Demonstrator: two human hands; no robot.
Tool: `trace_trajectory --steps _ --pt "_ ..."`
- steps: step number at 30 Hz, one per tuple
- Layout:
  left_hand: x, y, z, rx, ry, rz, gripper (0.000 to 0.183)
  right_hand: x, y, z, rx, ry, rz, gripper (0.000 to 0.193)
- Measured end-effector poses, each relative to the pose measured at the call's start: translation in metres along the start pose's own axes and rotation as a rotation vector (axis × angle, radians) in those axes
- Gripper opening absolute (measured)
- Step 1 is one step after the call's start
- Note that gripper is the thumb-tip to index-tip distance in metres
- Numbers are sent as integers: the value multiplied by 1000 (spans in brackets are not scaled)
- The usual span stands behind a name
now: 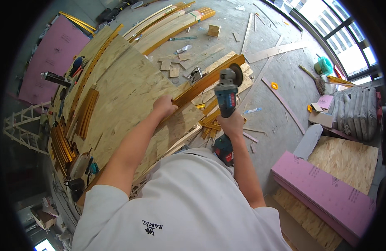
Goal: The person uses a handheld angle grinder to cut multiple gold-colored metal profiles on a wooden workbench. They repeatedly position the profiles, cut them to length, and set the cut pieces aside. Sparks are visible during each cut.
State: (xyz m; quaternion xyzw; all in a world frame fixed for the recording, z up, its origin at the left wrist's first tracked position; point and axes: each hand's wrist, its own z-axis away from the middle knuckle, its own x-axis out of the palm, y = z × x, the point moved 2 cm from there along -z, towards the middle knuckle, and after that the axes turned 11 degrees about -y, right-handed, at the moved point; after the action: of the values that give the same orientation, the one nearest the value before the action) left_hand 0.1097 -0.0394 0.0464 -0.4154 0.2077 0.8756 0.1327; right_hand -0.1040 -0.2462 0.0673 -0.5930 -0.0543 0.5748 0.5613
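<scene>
A large wooden board (122, 92) is laid across the table (71, 138), its near right edge jutting over the concrete floor (285, 83). A long golden metal strip (205, 81) is rested along that right edge. The strip is clamped by the left hand (163, 106), the arm reaching forward and almost straight, fingers wrapped over the metal. A blue grinder (226, 94) is gripped round its body by the right hand (230, 123), elbow bent, the disc held just above the strip's far end. The hands are kept apart. More golden strips (61, 144) are stacked at the table's left edge. Open floor, scattered with wood offcuts (174, 65), is seen beyond the right edge; pink foam sheets (327, 194) are stacked lower right.
</scene>
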Motion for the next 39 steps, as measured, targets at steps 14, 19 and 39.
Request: trace_trajectory --steps 14,19,39 --pt "-14 -3 -14 -49 -64 -186 48 -2 7 12 17 -61 5 45" --pt "3 -10 -15 -15 42 -9 37 13 -13 3 -21 -192 131 45" --pt "28 4 19 -9 266 -20 46 79 -45 -32 -109 -426 287 28"
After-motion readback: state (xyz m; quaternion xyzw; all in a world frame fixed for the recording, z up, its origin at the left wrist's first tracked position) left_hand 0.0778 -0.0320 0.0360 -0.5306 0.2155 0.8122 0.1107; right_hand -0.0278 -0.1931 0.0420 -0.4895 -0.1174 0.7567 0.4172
